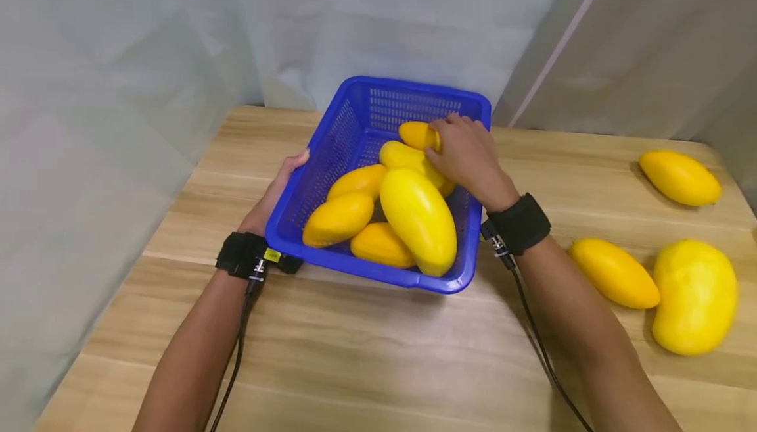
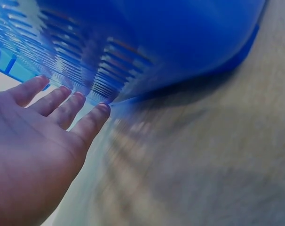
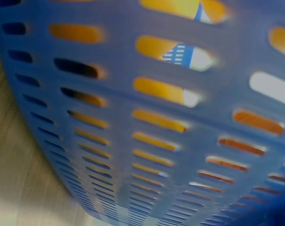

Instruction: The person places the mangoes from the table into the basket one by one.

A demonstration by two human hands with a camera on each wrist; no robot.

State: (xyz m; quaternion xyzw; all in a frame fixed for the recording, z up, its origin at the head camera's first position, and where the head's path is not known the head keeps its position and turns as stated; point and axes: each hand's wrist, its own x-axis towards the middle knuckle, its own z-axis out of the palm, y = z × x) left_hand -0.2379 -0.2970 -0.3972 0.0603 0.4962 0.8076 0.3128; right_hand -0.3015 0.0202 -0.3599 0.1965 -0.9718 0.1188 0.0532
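A blue plastic basket with slotted walls holds several yellow and orange-yellow mangoes, among them a large one on top. My right hand reaches over the basket's right rim. Its fingers and thumb grip a small orange-yellow mango near the far end, partly hidden by the hand. In the right wrist view the slotted wall hides that hand. At the left side, my left hand touches the basket's outer wall with straight, spread fingertips. Its thumb lies by the rim in the head view.
On the wooden table, to the right, lie a small mango, another mango and a big yellow mango beside it. Pale curtains hang behind the table. Cables run from both wrist straps.
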